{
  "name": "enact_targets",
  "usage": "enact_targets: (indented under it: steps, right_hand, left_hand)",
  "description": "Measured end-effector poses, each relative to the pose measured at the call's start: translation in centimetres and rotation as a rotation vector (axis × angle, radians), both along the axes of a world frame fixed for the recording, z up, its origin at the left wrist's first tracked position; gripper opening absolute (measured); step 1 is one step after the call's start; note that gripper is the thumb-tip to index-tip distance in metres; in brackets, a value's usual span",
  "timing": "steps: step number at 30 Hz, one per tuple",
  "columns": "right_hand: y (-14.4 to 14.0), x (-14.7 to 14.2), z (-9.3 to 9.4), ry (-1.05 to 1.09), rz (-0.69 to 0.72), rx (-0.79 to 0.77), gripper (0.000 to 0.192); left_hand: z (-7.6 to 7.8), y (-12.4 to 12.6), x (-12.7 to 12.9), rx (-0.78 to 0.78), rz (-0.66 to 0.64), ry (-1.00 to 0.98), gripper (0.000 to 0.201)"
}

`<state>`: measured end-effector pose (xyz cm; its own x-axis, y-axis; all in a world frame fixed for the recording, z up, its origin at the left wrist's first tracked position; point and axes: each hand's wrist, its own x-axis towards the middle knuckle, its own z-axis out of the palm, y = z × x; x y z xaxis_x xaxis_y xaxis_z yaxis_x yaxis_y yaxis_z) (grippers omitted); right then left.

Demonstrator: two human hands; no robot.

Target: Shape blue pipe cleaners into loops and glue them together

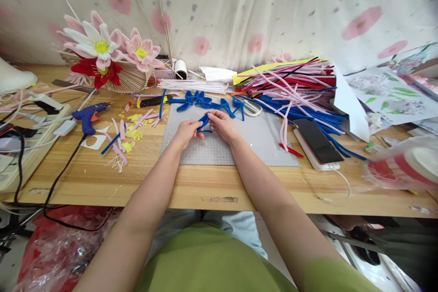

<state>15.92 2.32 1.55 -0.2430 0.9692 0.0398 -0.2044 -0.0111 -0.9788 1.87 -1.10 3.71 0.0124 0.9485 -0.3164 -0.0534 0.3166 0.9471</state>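
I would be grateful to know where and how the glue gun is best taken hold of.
Probably by the handle of the glue gun, coming from the wearer's side: the handle points that way, while the nozzle points away to the right. The cord leaves the handle's end, so grip clear of it. The left hand is nearer, but holds a blue piece.

- Fuzzy piece (pixel 204 121) I hold: deep blue.
- My shirt (pixel 201 260): olive green.
- My mat (pixel 267 146): grey, gridded in paler lines.
- My bench (pixel 280 185): yellow-brown, wood-grained.
- Glue gun (pixel 86 124): blue; trigger (pixel 94 117), orange.
- Curtain (pixel 201 9): white, printed with pink and purple flowers.
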Motion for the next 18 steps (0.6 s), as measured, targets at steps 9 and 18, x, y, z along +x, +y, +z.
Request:
enact_targets:
  steps: [9,18]
  right_hand:
    - [-0.6,0.7,0.8,-0.635,0.108,0.401,0.026]
    - [-1.5,-1.6,0.4,-0.678,-0.204,0.356,0.027]
  left_hand:
    - [0.4,0.2,-2.9,0.289,-0.117,0.922,0.025]
    - [-1.4,0.4,-0.6,0.392,0.367,0.437,0.068]
